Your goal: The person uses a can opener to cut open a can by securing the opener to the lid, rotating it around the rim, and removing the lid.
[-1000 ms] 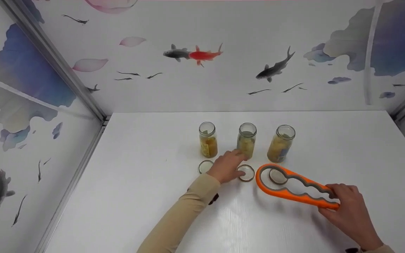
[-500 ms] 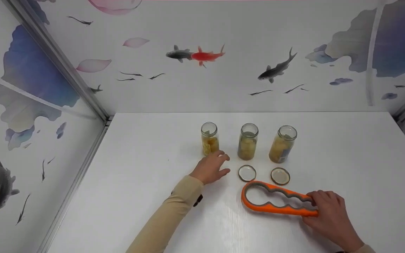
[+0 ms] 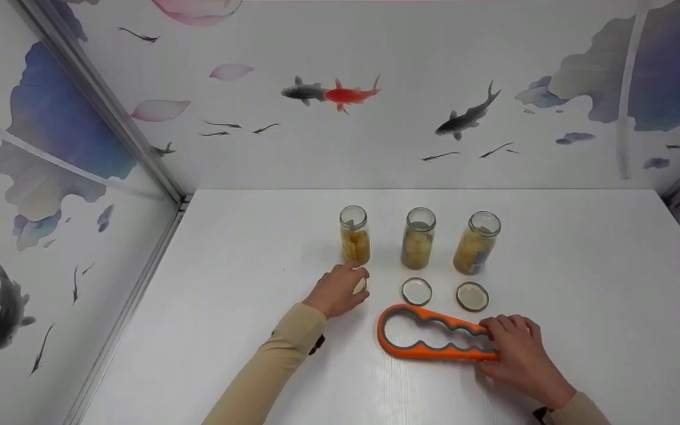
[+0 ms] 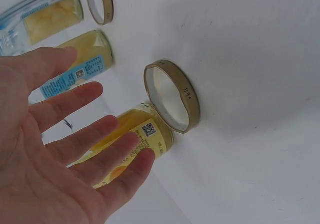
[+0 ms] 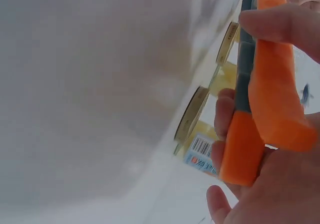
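My left hand (image 3: 335, 290) reaches over the leftmost metal lid (image 3: 361, 285), which it partly hides in the head view. In the left wrist view, its fingers are spread and apart from that upturned lid (image 4: 170, 97). Just behind stands the leftmost open glass jar (image 3: 356, 243), with yellow fruit inside. My right hand (image 3: 518, 355) grips the handle end of an orange jar opener (image 3: 434, 353) with grey wavy inner edges. The opener's loop points left, in front of the lids.
Two more open jars, a middle one (image 3: 418, 245) and a right one (image 3: 474, 251), stand in the same row. In front of them lie the middle lid (image 3: 417, 291) and the right lid (image 3: 472, 296), upturned. White panels with painted fish enclose the white table (image 3: 234, 283).
My left hand has moved left from the middle jar and lid to the leftmost lid. My right hand has carried the jar opener left and toward me, away from the right lid.
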`<state>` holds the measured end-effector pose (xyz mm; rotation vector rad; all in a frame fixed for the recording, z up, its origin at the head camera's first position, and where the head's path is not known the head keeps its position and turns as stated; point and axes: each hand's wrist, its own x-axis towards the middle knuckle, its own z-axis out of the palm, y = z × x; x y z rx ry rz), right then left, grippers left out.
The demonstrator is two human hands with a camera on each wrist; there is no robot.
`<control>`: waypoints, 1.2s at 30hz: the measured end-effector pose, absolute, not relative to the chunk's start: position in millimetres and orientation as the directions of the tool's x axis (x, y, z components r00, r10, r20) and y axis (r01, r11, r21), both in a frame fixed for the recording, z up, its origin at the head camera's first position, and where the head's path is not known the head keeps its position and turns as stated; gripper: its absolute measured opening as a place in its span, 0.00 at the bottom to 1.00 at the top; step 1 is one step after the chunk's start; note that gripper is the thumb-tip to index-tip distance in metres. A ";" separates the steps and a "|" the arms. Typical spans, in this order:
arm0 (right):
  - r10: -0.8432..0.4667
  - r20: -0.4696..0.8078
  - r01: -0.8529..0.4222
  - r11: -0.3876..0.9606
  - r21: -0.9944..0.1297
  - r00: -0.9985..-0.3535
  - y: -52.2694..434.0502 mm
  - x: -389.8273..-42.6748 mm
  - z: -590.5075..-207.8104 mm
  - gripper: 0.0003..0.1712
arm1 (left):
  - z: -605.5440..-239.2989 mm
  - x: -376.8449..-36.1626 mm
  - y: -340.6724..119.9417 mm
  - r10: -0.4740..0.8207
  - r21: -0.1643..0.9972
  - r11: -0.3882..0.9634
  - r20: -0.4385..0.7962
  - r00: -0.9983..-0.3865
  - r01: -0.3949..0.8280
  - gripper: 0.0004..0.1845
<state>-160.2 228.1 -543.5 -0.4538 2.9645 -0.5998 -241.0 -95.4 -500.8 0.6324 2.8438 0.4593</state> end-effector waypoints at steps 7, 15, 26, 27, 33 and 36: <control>-0.426 0.030 -0.406 0.836 -0.368 -0.904 213.3 -168.1 -542.7 0.27 | -498.8 -239.0 -100.8 0.456 0.356 0.845 -0.093 -0.885 0.398 0.17; -0.514 0.026 -0.492 0.804 -0.333 -0.857 209.9 -175.9 -546.1 0.28 | -495.5 -236.6 -101.8 0.455 0.378 0.842 -0.119 -0.882 0.384 0.16; -0.483 -0.036 -0.435 0.817 -0.378 -0.875 209.4 -176.3 -546.2 0.29 | -500.6 -234.4 -106.5 0.472 0.411 0.822 -0.102 -0.876 0.395 0.13; -0.474 -0.046 -0.424 0.822 -0.381 -0.879 208.9 -176.4 -546.4 0.29 | -501.0 -234.0 -106.5 0.473 0.412 0.821 -0.104 -0.875 0.395 0.14; -0.464 -0.027 -0.423 0.829 -0.365 -0.886 207.2 -175.5 -548.5 0.30 | -503.1 -231.9 -107.8 0.484 0.399 0.820 -0.101 -0.869 0.411 0.14; -0.475 0.011 -0.449 0.822 -0.351 -0.880 207.9 -173.9 -549.1 0.30 | -503.8 -231.9 -108.3 0.484 0.396 0.821 -0.104 -0.869 0.410 0.14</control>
